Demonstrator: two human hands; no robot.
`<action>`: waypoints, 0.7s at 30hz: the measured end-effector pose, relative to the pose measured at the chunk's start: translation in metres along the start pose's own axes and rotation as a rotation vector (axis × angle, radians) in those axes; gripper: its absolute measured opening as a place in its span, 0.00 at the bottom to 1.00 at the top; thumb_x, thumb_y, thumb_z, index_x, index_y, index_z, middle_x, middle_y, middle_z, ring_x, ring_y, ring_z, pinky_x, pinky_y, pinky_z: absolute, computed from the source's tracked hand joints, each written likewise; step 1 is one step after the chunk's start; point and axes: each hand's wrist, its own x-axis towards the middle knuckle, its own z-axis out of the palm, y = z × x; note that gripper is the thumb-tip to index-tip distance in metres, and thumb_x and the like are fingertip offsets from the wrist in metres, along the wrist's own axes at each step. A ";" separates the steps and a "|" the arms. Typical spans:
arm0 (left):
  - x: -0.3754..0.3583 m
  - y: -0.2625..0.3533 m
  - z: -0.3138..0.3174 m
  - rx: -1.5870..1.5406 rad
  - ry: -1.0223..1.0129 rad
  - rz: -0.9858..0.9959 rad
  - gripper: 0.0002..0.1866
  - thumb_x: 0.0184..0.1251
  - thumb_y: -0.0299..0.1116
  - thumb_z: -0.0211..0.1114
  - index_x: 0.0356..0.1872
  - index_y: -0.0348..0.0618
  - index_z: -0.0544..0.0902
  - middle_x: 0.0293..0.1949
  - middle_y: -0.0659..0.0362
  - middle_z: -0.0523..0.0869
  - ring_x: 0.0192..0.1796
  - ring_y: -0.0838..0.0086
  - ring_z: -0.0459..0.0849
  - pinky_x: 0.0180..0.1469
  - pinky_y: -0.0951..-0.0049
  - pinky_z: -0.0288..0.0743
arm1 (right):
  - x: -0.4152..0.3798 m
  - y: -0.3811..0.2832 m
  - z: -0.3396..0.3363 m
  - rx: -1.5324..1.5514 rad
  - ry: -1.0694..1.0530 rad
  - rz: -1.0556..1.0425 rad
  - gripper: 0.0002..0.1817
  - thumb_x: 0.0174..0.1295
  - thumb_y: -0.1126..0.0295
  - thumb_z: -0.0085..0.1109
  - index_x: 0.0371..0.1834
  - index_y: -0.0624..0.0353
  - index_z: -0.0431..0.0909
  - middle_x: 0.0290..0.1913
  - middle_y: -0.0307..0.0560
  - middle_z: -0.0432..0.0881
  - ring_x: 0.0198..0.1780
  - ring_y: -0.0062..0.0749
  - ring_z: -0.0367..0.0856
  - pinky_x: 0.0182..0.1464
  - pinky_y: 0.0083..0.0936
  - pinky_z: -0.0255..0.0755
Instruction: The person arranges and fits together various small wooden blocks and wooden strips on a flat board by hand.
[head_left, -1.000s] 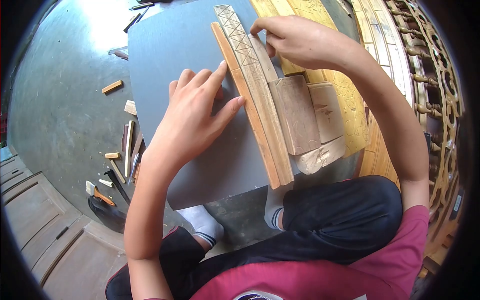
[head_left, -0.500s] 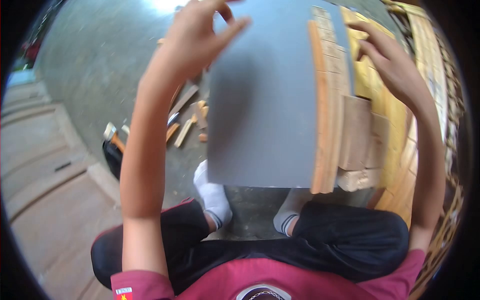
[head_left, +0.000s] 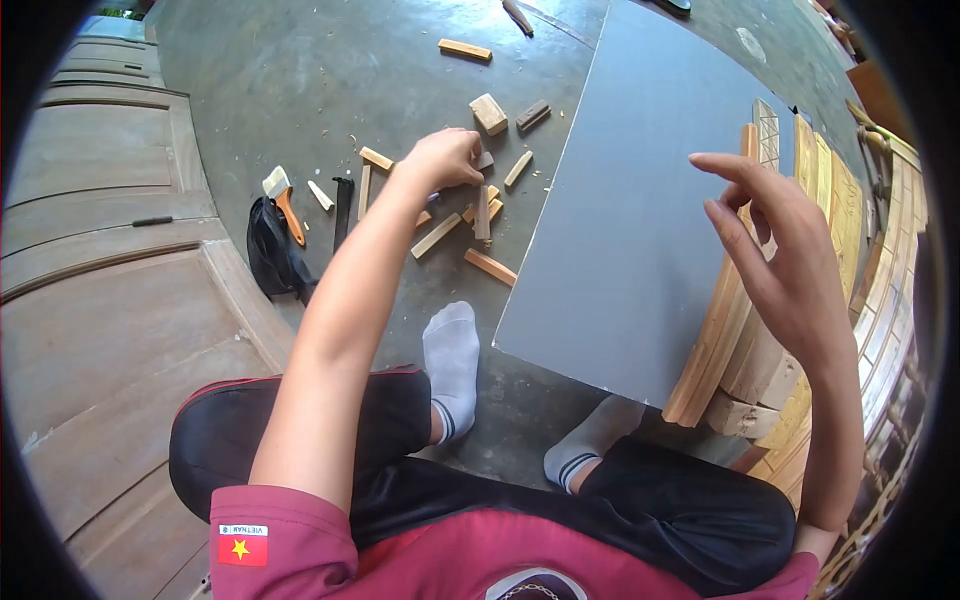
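My left hand (head_left: 445,160) reaches over loose wood offcuts on the floor, thumb and fingers curved and apart, with a small wooden block (head_left: 484,160) right by the fingertips. Below it lie several short wooden strips (head_left: 437,236). My right hand (head_left: 785,215) hovers over the right side of a grey board (head_left: 620,200), its fingers spread and bent, holding nothing. Partly behind that hand and wrist, light brown wooden strips (head_left: 712,345) lie side by side along the board's right edge. A paler wooden block (head_left: 742,415) sits at their near end.
To the left, a flat paintbrush (head_left: 287,210) with an orange handle lies by a black bag (head_left: 272,245). Wooden door panels (head_left: 110,335) lie further left. More offcuts, including a thick block (head_left: 489,114), are scattered ahead. My socked feet (head_left: 452,360) are near the board.
My left hand has moved from above the board leftward and down to the floor offcuts. The view has turned left, so the board appears further right and tilted. My right hand stays raised.
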 end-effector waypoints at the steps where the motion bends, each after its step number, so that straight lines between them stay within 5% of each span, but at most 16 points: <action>1: 0.000 0.005 0.004 0.052 -0.002 -0.041 0.22 0.54 0.39 0.78 0.49 0.41 0.89 0.43 0.50 0.90 0.52 0.54 0.89 0.58 0.58 0.83 | 0.002 -0.002 -0.001 0.011 -0.018 0.014 0.15 0.77 0.69 0.62 0.65 0.53 0.83 0.36 0.47 0.84 0.42 0.36 0.83 0.46 0.35 0.76; 4: 0.009 0.014 0.006 0.161 -0.056 -0.134 0.19 0.53 0.38 0.78 0.45 0.42 0.91 0.46 0.48 0.93 0.52 0.54 0.91 0.59 0.57 0.85 | 0.003 0.003 0.004 -0.003 -0.009 -0.006 0.15 0.77 0.69 0.62 0.64 0.53 0.83 0.36 0.47 0.83 0.41 0.36 0.82 0.44 0.34 0.76; 8: 0.011 0.007 -0.028 -0.062 -0.127 -0.134 0.15 0.57 0.34 0.75 0.44 0.39 0.92 0.43 0.49 0.95 0.47 0.58 0.93 0.55 0.61 0.87 | 0.005 0.005 0.002 0.019 0.000 0.006 0.16 0.77 0.68 0.62 0.64 0.53 0.84 0.35 0.45 0.83 0.38 0.32 0.80 0.41 0.31 0.73; 10: 0.021 -0.003 -0.058 -0.239 0.038 -0.103 0.18 0.58 0.37 0.78 0.49 0.43 0.93 0.47 0.50 0.95 0.49 0.61 0.94 0.55 0.64 0.87 | 0.004 0.007 -0.002 0.025 0.008 0.013 0.16 0.77 0.68 0.62 0.65 0.53 0.84 0.35 0.44 0.83 0.36 0.28 0.78 0.39 0.29 0.72; 13: 0.034 -0.002 -0.124 -0.486 0.126 0.044 0.22 0.73 0.40 0.74 0.61 0.37 0.89 0.49 0.57 0.93 0.52 0.72 0.91 0.57 0.66 0.86 | 0.004 0.022 -0.004 0.077 0.072 -0.005 0.18 0.78 0.69 0.60 0.68 0.50 0.83 0.37 0.38 0.80 0.34 0.22 0.68 0.37 0.24 0.65; 17: 0.015 0.055 -0.211 -0.768 0.205 0.256 0.20 0.81 0.38 0.67 0.66 0.38 0.86 0.61 0.55 0.89 0.63 0.71 0.88 0.65 0.66 0.83 | 0.005 0.027 -0.008 0.121 0.171 -0.056 0.20 0.78 0.68 0.59 0.71 0.50 0.82 0.40 0.37 0.82 0.33 0.18 0.69 0.36 0.21 0.65; 18: -0.018 0.138 -0.216 -0.828 0.419 0.182 0.18 0.80 0.40 0.69 0.57 0.35 0.88 0.40 0.57 0.92 0.44 0.72 0.91 0.49 0.67 0.88 | 0.004 0.024 -0.009 0.185 0.144 0.005 0.22 0.79 0.65 0.60 0.74 0.50 0.79 0.43 0.38 0.83 0.34 0.18 0.73 0.37 0.20 0.67; 21: -0.018 0.172 -0.219 -1.112 0.242 0.340 0.19 0.81 0.37 0.66 0.64 0.34 0.85 0.55 0.53 0.90 0.57 0.70 0.89 0.61 0.68 0.85 | 0.005 0.008 -0.007 0.455 0.156 0.051 0.30 0.79 0.60 0.63 0.80 0.52 0.69 0.46 0.42 0.83 0.38 0.18 0.79 0.40 0.19 0.72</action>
